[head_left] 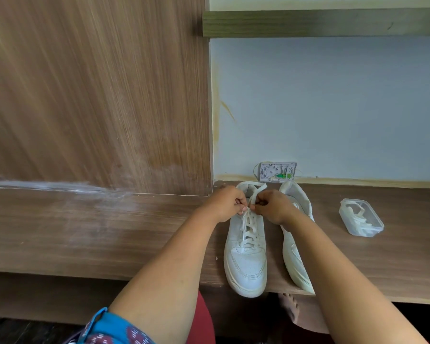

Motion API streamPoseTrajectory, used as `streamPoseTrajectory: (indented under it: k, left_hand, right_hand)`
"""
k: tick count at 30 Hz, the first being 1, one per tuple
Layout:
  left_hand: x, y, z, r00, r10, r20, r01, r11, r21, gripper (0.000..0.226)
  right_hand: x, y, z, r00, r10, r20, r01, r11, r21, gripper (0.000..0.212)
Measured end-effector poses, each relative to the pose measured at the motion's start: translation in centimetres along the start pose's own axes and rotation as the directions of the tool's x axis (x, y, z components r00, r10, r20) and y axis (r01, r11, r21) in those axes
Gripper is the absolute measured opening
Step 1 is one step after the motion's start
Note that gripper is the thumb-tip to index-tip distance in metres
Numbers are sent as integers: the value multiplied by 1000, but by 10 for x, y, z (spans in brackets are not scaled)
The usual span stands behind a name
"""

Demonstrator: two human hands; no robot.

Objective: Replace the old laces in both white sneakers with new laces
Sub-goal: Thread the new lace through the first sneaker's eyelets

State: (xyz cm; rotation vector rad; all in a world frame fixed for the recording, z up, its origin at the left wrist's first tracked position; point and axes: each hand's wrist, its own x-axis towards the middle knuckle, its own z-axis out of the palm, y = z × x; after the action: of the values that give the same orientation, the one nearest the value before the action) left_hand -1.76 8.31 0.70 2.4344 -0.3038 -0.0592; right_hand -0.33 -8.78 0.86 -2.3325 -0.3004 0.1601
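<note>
Two white sneakers stand side by side on a wooden shelf, toes towards me. The left sneaker (246, 256) is laced with a white lace (249, 228) up its front. My left hand (227, 203) and my right hand (273, 206) meet over its top eyelets, and each pinches an end of that lace. A loose end runs up past the collar. The right sneaker (294, 254) lies beside it, tilted and partly hidden by my right forearm; I cannot tell whether it holds a lace.
A clear plastic box (361, 218) holding white laces sits on the shelf (109, 232) to the right. A small white wall box (278, 172) sits behind the shoes. A wood panel (97, 95) rises at the left. My bare foot (289, 309) shows below the shelf edge.
</note>
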Motion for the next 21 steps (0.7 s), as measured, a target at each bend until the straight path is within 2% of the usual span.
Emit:
streamPoseTrajectory:
  k: [2, 6, 9, 11, 14, 16, 17, 19, 21]
  left_hand:
    - [1, -1, 1, 1000, -8, -11, 8, 1000, 11, 6]
    - [2, -4, 4, 999, -39, -1, 39, 997, -61, 6]
    - [2, -6, 3, 1000, -25, 2, 25, 991, -131, 4]
    - [1, -8, 3, 1000, -25, 1, 25, 989, -145, 6]
    - [1, -10, 4, 999, -33, 9, 34, 989, -145, 8]
    - [1, -11, 3, 999, -34, 21, 37, 987, -159, 6]
    - [2, -12, 3, 999, -34, 28, 38, 985, -166, 5]
    - [2, -10, 4, 998, -33, 46, 40, 985, -170, 3]
    - [3, -10, 6, 998, -36, 56, 45, 986, -162, 7]
  right_hand:
    - [2, 0, 3, 1000, 13, -28, -11, 999, 52, 18]
    - [-6, 1, 19, 956, 9, -292, 15, 997, 82, 14]
    - [-14, 5, 31, 928, 11, -372, 50, 987, 154, 13]
    - [-16, 8, 33, 942, -32, -334, 68, 993, 95, 10]
    - [-16, 9, 23, 968, -146, -203, 137, 989, -58, 10]
    - [-17, 9, 14, 982, -164, -96, 152, 981, -119, 13]
    - [-18, 9, 11, 984, -151, -93, 139, 983, -120, 13]
    - [-23, 8, 13, 958, -125, -257, 119, 992, -39, 11]
    - [-31, 8, 25, 889, -143, -435, 183, 982, 52, 23]
